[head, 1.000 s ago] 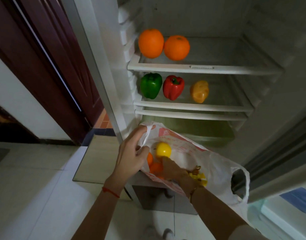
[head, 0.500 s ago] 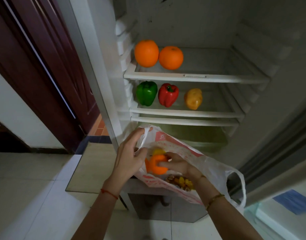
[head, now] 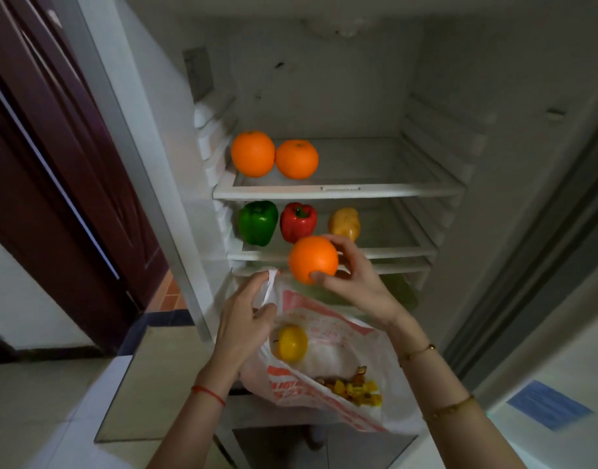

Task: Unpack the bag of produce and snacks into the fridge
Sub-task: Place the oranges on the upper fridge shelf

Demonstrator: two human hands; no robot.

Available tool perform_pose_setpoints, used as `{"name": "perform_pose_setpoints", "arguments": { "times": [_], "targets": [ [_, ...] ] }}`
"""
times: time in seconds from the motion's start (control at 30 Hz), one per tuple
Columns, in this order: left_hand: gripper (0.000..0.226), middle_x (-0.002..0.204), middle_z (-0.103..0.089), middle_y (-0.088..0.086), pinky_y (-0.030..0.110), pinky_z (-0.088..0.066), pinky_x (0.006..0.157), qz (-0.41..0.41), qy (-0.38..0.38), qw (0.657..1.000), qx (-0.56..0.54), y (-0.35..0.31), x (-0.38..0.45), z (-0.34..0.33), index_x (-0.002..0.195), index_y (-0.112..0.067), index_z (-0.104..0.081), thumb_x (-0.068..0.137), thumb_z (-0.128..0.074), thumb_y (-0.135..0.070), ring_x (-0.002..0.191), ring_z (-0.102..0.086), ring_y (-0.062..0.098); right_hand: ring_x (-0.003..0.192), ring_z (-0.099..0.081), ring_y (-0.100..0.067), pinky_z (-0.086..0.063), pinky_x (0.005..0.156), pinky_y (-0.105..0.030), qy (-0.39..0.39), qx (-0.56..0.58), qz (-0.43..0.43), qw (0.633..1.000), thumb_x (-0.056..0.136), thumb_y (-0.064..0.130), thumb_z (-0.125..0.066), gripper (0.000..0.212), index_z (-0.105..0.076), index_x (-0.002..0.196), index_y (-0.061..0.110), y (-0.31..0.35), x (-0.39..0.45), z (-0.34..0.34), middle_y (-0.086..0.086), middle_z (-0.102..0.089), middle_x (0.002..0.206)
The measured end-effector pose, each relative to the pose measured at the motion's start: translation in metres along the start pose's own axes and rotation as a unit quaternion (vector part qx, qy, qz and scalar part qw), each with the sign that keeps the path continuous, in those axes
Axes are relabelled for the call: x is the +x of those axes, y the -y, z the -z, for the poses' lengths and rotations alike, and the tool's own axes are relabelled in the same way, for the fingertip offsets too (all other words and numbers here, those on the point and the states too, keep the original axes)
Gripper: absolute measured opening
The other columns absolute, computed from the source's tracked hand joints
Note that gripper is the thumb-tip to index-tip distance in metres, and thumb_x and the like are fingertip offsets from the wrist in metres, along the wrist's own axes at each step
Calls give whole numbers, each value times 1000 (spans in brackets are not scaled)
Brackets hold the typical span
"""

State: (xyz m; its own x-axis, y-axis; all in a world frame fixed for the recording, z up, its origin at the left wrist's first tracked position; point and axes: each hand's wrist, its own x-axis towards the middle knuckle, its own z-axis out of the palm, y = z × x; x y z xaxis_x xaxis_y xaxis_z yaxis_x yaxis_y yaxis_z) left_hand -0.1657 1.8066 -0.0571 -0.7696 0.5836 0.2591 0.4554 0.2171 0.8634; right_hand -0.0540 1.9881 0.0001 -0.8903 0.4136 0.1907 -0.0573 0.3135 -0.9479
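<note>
Head view: right hand (head: pixel 353 282) grips an orange (head: pixel 313 259), fingers curled round it, in front of the middle shelf (head: pixel 409 247). Left hand (head: pixel 245 319) pinches the handle of the plastic bag (head: pixel 328 377) below the fridge (head: pixel 324 79) opening. Yellow fruit (head: pixel 292 342) and snack pack (head: pixel 355 389) in the bag. Top shelf (head: pixel 375 191): two oranges (head: pixel 273 159).

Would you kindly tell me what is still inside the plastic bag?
Inside the plastic bag lie a yellow fruit and a mixed snack pack. Anything deeper is hidden by the bag's folds.
</note>
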Motion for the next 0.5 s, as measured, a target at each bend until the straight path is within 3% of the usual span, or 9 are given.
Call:
{"name": "perform_pose_setpoints", "arguments": {
  "times": [0.07,0.17,0.33,0.5],
  "targets": [
    [60,132,-60,-13,21,-55,78,5,3,1000,-3,-2,2,-1,138,-32,-53,87,-57,0,82,-63,17,114,-56,-13,-55,85,-24,-37,5,39,999,80,20,-79,64,-45,134,28,18,12,7,7,-48,132],
    [62,127,-62,-14,39,-60,68,7,8,1000,0,-2,2,-1,136,-36,-54,86,-57,1,78,-66,31,115,-58,-13,-54,88,-24,-125,14,103,987,78,21,-79,64,-45,133,22,43,35,20,0,-51,134],
    [62,121,-65,-7,29,-50,49,6,3,1000,0,2,4,-1,134,-37,-54,86,-57,2,59,-59,34,114,-57,-17,-52,89,-26,-235,-45,130,962,77,28,-79,68,-42,133,19,66,84,46,-2,-50,132],
    [69,104,-66,-7,31,-49,47,33,12,999,-12,-3,3,-1,118,-60,-46,88,-57,2,50,-54,25,117,-54,-22,-49,93,-34,-255,-133,91,953,74,29,-80,71,-42,133,15,63,124,60,-7,-51,133]
  ]
}}
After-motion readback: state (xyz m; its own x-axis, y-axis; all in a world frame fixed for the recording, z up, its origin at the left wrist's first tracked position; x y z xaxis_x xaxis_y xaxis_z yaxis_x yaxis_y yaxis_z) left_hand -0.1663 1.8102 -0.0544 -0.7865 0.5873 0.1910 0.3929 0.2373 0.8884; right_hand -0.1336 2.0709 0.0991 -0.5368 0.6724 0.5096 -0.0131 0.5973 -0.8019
